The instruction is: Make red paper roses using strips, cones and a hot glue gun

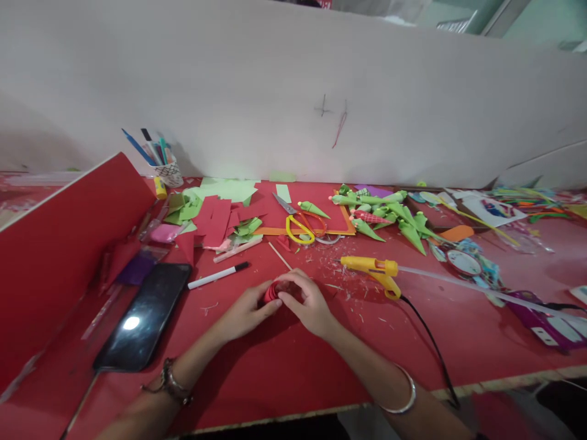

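A small coil of rolled red paper sits between my two hands above the red table. My left hand is closed on its left side, thumb and fingers against it. From the other side, my right hand pinches the coil with thumb and fingertips, which cover part of it. Just beyond my fingers lies a thin pale stick. A white marker with a black cap rests to the left. To the right is a yellow glue gun with a long clear glue stick in its back.
Scissors, red paper strips and green paper cones lie toward the back. A black phone lies at left beside an upright red board. Pens stand in a cup. The glue gun's black cord runs over the front edge.
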Action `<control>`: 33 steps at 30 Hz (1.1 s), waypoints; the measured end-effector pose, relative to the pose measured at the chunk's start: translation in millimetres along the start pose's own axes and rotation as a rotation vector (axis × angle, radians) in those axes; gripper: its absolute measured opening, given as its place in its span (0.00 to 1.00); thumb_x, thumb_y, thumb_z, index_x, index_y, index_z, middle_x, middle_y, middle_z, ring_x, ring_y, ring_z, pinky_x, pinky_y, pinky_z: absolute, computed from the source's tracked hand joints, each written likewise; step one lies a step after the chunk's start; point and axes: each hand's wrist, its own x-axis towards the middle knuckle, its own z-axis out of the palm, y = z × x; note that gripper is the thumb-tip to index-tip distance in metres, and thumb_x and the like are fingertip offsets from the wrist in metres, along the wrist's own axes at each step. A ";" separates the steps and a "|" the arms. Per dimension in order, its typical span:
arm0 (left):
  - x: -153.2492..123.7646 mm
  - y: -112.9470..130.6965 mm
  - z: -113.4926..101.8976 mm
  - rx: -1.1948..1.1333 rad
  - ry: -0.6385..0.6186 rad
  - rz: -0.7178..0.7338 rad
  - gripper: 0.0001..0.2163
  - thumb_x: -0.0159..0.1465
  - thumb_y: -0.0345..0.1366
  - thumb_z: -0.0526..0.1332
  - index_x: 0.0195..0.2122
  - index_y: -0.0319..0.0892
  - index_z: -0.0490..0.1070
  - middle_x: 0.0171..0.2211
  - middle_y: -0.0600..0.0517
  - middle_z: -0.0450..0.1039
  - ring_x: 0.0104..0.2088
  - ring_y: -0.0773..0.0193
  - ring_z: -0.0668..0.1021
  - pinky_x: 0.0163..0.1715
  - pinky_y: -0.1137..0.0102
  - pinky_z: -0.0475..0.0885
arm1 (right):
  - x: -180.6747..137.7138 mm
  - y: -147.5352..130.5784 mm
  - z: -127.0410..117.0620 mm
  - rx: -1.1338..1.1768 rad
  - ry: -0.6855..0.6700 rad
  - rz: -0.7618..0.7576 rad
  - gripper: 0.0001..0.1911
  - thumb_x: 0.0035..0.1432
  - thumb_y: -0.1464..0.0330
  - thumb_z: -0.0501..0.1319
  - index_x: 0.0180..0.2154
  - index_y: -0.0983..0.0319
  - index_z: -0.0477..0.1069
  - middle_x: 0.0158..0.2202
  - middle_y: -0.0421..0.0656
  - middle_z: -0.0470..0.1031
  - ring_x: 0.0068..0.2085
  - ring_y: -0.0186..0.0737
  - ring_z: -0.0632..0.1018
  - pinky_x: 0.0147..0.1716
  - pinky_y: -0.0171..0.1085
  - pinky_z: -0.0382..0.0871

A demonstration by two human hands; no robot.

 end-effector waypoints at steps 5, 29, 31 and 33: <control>-6.8 4.9 0.8 0.139 -0.069 0.030 0.12 0.62 0.41 0.50 0.40 0.38 0.64 0.33 0.52 0.70 0.33 0.65 0.71 0.35 0.72 0.65 | -4.2 -2.6 1.9 0.049 -0.031 0.035 0.10 0.51 0.72 0.58 0.38 0.59 0.66 0.33 0.40 0.63 0.34 0.33 0.68 0.34 0.33 0.64; -9.0 -0.2 -1.6 0.027 0.057 0.147 0.13 0.63 0.41 0.48 0.46 0.41 0.58 0.39 0.49 0.66 0.34 0.65 0.70 0.37 0.69 0.67 | -4.1 -2.3 0.6 -0.234 0.038 -0.210 0.06 0.53 0.72 0.58 0.31 0.59 0.73 0.30 0.40 0.69 0.33 0.33 0.71 0.31 0.32 0.64; -7.8 -0.4 -3.5 -0.004 0.055 0.166 0.12 0.63 0.40 0.48 0.45 0.40 0.59 0.38 0.50 0.66 0.34 0.65 0.69 0.37 0.70 0.67 | -3.8 -2.5 0.6 -0.248 0.049 -0.209 0.05 0.52 0.72 0.58 0.31 0.60 0.73 0.30 0.40 0.69 0.32 0.33 0.71 0.30 0.32 0.64; -6.6 -1.3 -4.9 0.025 0.053 0.175 0.11 0.63 0.40 0.49 0.43 0.40 0.61 0.38 0.50 0.67 0.36 0.65 0.69 0.39 0.70 0.66 | -3.8 -2.3 0.4 -0.268 0.067 -0.192 0.04 0.51 0.72 0.59 0.30 0.61 0.73 0.29 0.40 0.69 0.29 0.32 0.70 0.26 0.31 0.63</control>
